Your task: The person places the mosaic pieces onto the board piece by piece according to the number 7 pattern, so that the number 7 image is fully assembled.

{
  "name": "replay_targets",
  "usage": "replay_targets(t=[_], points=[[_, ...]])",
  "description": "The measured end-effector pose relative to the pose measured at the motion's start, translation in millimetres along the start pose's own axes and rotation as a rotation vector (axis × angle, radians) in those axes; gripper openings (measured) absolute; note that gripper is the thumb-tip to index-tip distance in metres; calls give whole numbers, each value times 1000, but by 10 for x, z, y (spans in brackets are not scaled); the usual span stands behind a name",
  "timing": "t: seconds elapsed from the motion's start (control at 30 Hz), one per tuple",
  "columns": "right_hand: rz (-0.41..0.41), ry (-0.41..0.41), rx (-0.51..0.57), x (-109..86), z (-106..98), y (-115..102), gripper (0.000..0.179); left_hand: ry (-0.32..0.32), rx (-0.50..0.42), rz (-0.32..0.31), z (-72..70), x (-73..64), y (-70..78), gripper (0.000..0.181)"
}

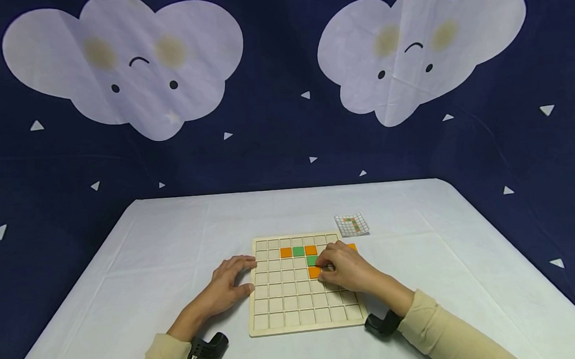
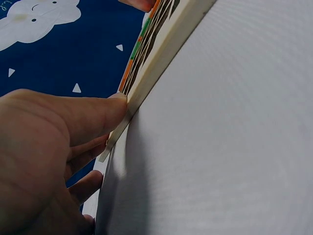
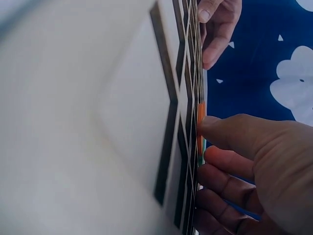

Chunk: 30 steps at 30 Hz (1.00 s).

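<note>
A pale wooden grid board (image 1: pixel 277 319) lies flat on the table. Orange and green square tiles form a row in its upper part, with a green tile (image 1: pixel 312 261) below the row's right end. Just under that is an orange tile (image 1: pixel 314 272), pinched at its right side by the thumb and forefinger of my right hand (image 1: pixel 347 266). The right wrist view shows my thumb against this tile's orange edge. My left hand (image 1: pixel 223 286) rests at the board's left edge, its fingers extended and its thumb touching the rim.
A small printed card (image 1: pixel 352 225) with a coloured grid pattern lies beyond the board's upper right corner. Another orange piece (image 1: pixel 352 247) shows by the board's right edge, partly hidden by my right hand. White cloth covers the table (image 1: pixel 170 234); a dark cloud-patterned curtain (image 1: pixel 285 146) hangs behind.
</note>
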State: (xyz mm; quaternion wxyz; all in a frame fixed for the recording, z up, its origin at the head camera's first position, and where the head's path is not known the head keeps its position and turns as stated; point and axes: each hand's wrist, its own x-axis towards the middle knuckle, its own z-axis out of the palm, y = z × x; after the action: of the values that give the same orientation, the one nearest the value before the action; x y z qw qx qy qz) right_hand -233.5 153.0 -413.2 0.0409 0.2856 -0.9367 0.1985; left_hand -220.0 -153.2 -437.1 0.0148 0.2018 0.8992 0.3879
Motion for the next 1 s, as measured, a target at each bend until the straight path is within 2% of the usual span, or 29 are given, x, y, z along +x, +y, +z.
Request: replay_targets(t=[0.3,1.0], points=[[4,23,8,-6,-31,-22,20,7,1,-3,11,6,-3,44],[92,101,28,-68,-183,90,24,8,4,14,18,9,-26,44]])
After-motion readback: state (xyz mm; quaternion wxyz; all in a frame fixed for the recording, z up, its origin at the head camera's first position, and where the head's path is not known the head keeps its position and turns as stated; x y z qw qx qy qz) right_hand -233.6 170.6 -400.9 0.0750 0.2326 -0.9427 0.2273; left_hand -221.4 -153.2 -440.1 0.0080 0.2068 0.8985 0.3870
